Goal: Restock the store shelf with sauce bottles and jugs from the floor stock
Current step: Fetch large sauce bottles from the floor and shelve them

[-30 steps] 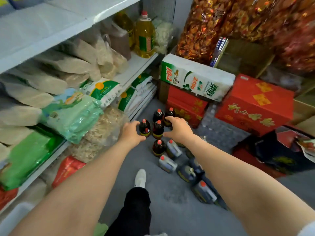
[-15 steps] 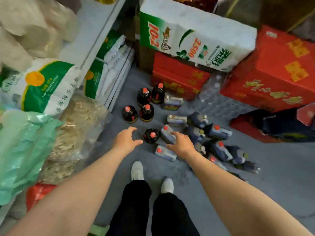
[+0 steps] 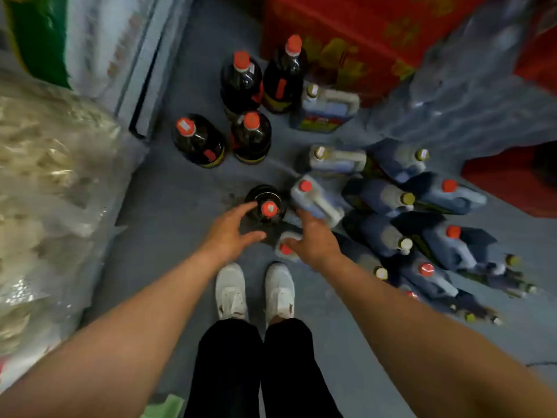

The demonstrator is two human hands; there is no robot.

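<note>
Several dark sauce bottles with red caps stand on the grey floor; the nearest dark bottle (image 3: 265, 203) stands just in front of my hands. To its right, several bluish jugs lie in a heap, among them a red-capped jug (image 3: 316, 199). My left hand (image 3: 230, 235) hovers beside the nearest bottle with fingers spread, holding nothing. My right hand (image 3: 313, 241) reaches over a small red-capped jug (image 3: 286, 247), fingers extended and partly covering it. Whether it touches the jug is unclear.
Bagged goods (image 3: 51, 176) fill the low shelf on the left. Red cartons (image 3: 355, 34) and a wrapped pack of water bottles (image 3: 470, 95) stand behind the stock. My white shoes (image 3: 256, 292) stand on the floor (image 3: 168, 224) just below the hands.
The camera has tilted down and come closer to the floor stock. Both hands have dropped towards the nearest bottle and jug.
</note>
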